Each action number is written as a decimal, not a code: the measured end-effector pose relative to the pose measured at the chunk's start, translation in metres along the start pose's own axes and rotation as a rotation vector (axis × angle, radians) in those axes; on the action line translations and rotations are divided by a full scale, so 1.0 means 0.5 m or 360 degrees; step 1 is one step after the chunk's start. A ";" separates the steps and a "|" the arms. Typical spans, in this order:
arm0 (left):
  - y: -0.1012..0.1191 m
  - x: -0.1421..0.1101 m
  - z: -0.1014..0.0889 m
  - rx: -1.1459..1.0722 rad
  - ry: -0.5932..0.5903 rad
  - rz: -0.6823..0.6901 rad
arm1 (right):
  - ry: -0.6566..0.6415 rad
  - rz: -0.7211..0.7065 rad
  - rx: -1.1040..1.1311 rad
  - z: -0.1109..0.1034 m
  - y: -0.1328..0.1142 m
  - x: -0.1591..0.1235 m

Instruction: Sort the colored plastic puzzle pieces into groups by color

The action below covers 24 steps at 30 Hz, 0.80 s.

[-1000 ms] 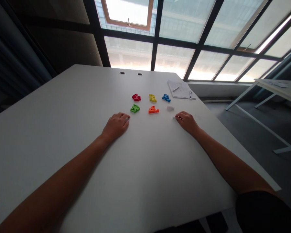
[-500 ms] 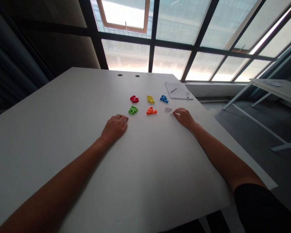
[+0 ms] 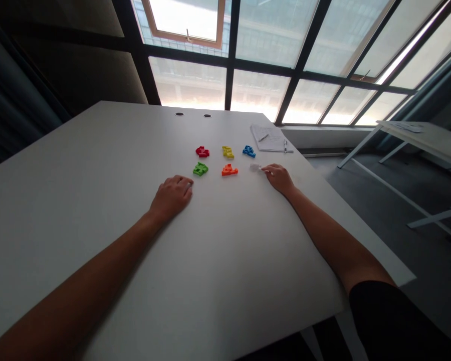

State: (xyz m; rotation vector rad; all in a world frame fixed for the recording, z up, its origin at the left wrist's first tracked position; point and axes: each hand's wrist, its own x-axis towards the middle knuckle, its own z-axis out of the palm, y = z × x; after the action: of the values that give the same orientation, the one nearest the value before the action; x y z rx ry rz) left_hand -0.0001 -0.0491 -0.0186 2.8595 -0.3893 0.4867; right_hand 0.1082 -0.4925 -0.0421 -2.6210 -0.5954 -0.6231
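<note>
My left hand [image 3: 172,195] rests on the white table [image 3: 225,260], fingers curled; a small pale patch shows between thumb and forefinger, but I cannot make out what it is. Just beyond it lies a cluster of green plastic blocks [image 3: 200,169]. On the right, my right hand [image 3: 280,179] pinches a small white plastic block [image 3: 264,169] at its fingertips. That block is at the edge of a little white block pile [image 3: 254,167]. Orange blocks [image 3: 229,170] lie between the hands. Behind them are red blocks [image 3: 202,151], yellow blocks [image 3: 227,152] and blue blocks [image 3: 248,151].
A paper pad [image 3: 272,139] with two pens lies behind the blocks near the table's right edge. Two round cable holes [image 3: 179,114] sit at the far edge. Another table [image 3: 421,131] stands to the right, and windows rise behind.
The whole view has shifted slightly, moving the scene a little left. My right hand is now a bit closer to the white pile, with a white block showing at its fingertips. My left hand stays in place.
</note>
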 end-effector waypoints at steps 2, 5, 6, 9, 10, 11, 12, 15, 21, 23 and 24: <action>-0.002 0.001 0.001 -0.0018 0.0003 0.0002 | -0.0001 0.0015 -0.0012 -0.002 -0.006 -0.001; -0.004 0.004 0.003 -0.0013 -0.0001 0.0011 | -0.0012 0.0063 -0.0044 -0.008 -0.012 -0.002; -0.004 0.004 0.003 -0.0001 -0.0006 0.0012 | -0.0014 0.0088 -0.0060 -0.010 -0.013 -0.003; -0.002 0.004 0.001 0.0022 -0.0025 0.0020 | -0.0009 0.0193 -0.0111 -0.016 -0.005 0.000; -0.001 0.004 0.000 0.0021 -0.0028 0.0021 | -0.0005 0.0237 -0.0130 -0.018 0.000 0.003; 0.000 0.003 0.000 0.0020 -0.0029 0.0022 | -0.0001 0.0282 -0.0152 -0.020 0.007 0.008; 0.001 0.003 -0.001 0.0019 -0.0028 0.0021 | 0.0002 0.0323 -0.0179 -0.021 0.015 0.015; 0.002 0.001 -0.001 0.0009 -0.0020 0.0016 | -0.0005 0.0431 -0.0259 -0.018 0.038 0.050; -0.005 0.002 0.001 -0.0019 -0.0006 0.0019 | -0.0306 0.0512 -0.0145 0.006 0.042 0.164; -0.007 0.002 0.001 -0.0025 -0.0006 0.0022 | -0.0387 0.0480 -0.0102 0.013 0.032 0.189; -0.007 0.001 0.001 -0.0032 -0.0005 0.0024 | -0.0415 0.0450 -0.0092 0.016 0.027 0.196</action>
State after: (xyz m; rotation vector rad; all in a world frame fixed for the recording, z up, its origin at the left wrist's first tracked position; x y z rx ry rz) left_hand 0.0014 -0.0461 -0.0195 2.8401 -0.4147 0.4782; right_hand 0.1969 -0.4697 -0.0036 -2.7918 -0.2712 -0.2173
